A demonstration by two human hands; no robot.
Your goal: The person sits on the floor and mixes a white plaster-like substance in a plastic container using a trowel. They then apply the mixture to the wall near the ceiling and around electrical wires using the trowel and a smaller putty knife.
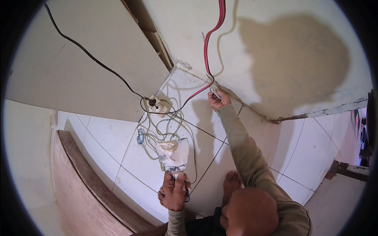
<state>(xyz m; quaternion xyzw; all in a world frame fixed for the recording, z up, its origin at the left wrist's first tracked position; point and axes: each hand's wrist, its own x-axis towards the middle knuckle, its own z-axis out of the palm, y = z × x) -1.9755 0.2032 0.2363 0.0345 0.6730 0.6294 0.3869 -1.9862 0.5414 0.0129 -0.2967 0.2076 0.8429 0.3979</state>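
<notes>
My left hand (pixel 174 192) grips the handle of a wide putty knife (pixel 180 168), low over the tiles in front of me. White putty (pixel 173 151) lies heaped on its blade. Farther off, my right hand (pixel 219 100) reaches to the foot of the wall and pinches a small, pale, thin tool (pixel 214 91); its kind is hard to make out. The tip is close to the wall's lower edge, where a red cable (pixel 206 51) comes down and bends away leftward beside my fingers.
A power strip (pixel 158 107) with a black plug sits by the pale panel (pixel 90 63); a black cord (pixel 88 54) leads up-left. Tangled greenish cable (pixel 157 133) lies on the white tiles (pixel 138 169). A curved wooden edge (pixel 90 177) stands at left; my bare foot (pixel 231 184) is near the right arm.
</notes>
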